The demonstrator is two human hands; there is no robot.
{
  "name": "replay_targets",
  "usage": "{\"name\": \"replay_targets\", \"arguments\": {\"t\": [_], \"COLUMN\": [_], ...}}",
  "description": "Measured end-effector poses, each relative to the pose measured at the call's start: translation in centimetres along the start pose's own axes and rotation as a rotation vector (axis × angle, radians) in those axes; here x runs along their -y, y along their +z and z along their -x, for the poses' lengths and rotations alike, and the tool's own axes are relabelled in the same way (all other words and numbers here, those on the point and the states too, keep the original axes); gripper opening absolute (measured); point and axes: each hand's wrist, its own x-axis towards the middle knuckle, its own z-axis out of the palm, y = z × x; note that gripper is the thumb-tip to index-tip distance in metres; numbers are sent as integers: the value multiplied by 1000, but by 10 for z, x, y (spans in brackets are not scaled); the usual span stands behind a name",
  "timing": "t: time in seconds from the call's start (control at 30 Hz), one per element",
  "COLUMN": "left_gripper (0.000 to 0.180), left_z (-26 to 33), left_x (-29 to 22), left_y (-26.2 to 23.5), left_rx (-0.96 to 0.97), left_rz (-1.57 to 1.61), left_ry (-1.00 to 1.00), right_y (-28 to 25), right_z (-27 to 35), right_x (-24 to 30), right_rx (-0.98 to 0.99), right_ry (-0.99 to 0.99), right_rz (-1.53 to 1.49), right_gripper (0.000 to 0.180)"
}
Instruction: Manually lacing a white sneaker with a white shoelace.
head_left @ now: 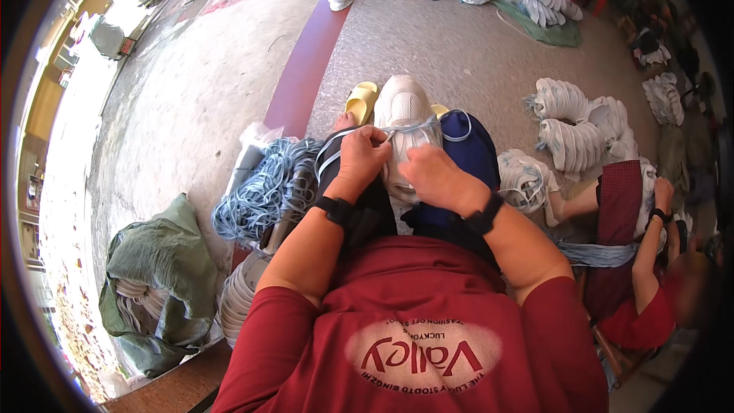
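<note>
Above grey floor (436,46), left hand (362,154) pinches blue lace (417,125); right hand (441,177) curls.

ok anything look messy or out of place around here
Mainly the heap of light-blue laces at the person's left: its strands lie loose and tangled. The green sack slumps open, baring pale pieces inside. No damage is evident.

The shoe (401,98) is white, its lace (414,127) light blue.

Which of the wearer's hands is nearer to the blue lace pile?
Left. The left hand is to the right of the pile; the right hand is farther right.
</note>
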Motion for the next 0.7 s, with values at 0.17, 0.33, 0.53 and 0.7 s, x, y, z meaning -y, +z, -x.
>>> {"name": "replay_targets", "arguments": {"t": [0.17,0.33,0.53,0.7], "left_gripper": [12,16,11,13], "left_z": [-2,-11,-20,-10], "left_x": [-15,-52,-64,-89], "left_y": [2,22,34,9], "left_rx": [-96,91,201,360], "left_rz": [273,-379,-744,-937], "left_ry": [159,387,404,449], "right_y": [-43,-36,-32,-8], "right_z": [73,85,77,90], "right_x": [6,-4,1,-23], "right_rx": [145,-180,-527,-695], "right_ry": [-17,150,228,316], "right_rz": [-850,-1084,-1693,-1865], "right_gripper": [9,7,13,14]}}
